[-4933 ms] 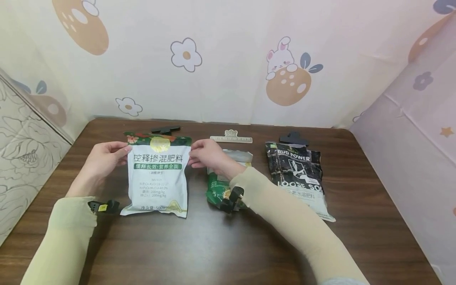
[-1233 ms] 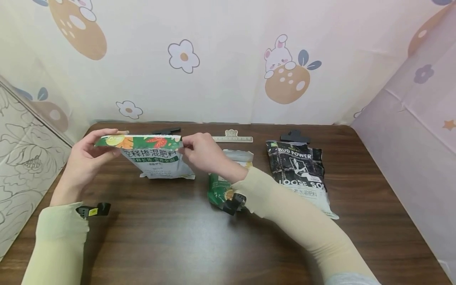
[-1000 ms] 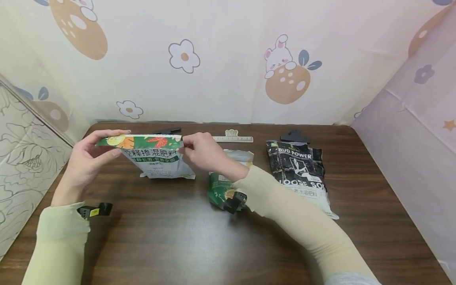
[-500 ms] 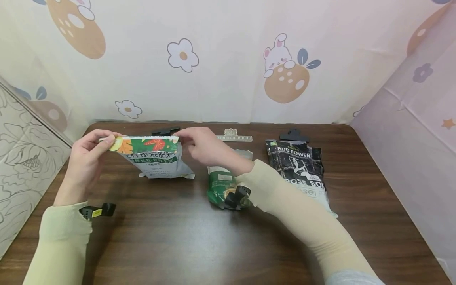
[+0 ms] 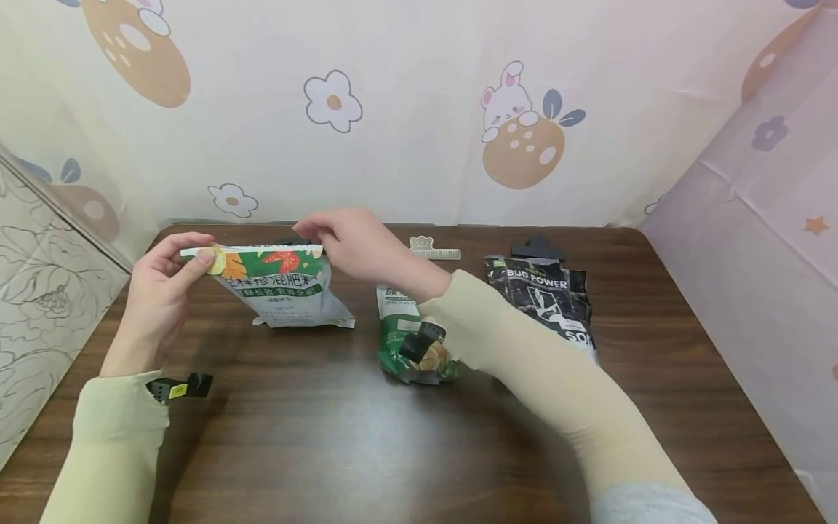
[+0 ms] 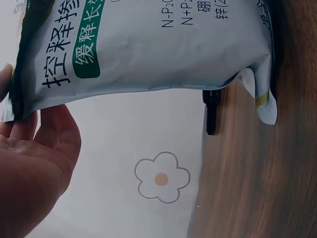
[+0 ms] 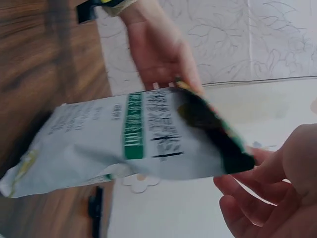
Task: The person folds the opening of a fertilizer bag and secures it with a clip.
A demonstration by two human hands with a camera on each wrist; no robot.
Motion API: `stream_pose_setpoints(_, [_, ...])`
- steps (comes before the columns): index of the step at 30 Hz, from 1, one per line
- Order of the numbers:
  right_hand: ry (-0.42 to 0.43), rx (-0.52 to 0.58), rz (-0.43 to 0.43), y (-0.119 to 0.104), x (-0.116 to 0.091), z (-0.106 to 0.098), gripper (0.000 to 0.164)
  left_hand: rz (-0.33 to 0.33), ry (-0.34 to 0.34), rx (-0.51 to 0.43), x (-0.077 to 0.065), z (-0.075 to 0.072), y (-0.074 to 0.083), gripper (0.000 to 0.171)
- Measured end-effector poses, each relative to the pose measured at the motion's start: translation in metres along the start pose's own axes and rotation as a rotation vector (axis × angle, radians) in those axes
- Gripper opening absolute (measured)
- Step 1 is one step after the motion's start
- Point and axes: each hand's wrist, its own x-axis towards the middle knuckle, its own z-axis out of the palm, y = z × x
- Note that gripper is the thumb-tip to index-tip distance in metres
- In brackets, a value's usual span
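White bag is the one being worked on: left of centre in the head view, tilted w/ its top toward the cam, lower edge seemingly resting on the surface. Its green top strip is bent over the front, hiding the tops of the big lettering.

Left hand, mid-left of frame, pinches the strip's left end, thumb in front, other fingers behind. Right hand, top centre, is beside/behind the strip's right end, fingers loosely bent; R wrist view is blurred, so can't tell if it touches the bag's corner. No sign of it gripping anything.

Black clip lies behind the white bag, mostly hidden in the head view, near the R fingertips; doesn't look to be on the bag.

Progress, my read: top fold of the white bag is approx. in place, but prob. not finished, b/c the flap looks loose rather than flat in the R wrist view & no clip shows on it. Other two look untouched: green-and-white bag at centre, top partly hidden by the R arm, & black bag right of centre, lower end behind the sleeve. Pale clip & second black clip lie loose along the far edge, above those two, so clip-wise nothing looks done on any bag, AFAICT.
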Motion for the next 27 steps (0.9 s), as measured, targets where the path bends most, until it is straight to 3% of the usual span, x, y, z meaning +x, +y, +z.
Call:
stream_pose_setpoints(8, [-0.076,-0.165,-0.032,-0.034,0.021,-0.003,0.029,-0.042,-0.002,-0.005,0.002,-0.006,-0.003,0.012])
stream_pose_setpoints(17, [-0.124,-0.343,-0.057,-0.062,0.035,0.014,0.023,-0.056,0.004,0.203,0.007,-0.022,0.011,0.011])
stream_pose_setpoints(27, [-0.167,-0.565,-0.005,-0.084,0.058,0.048,0.022,-0.031,-0.025,0.144,0.003,-0.029,0.013,0.012])
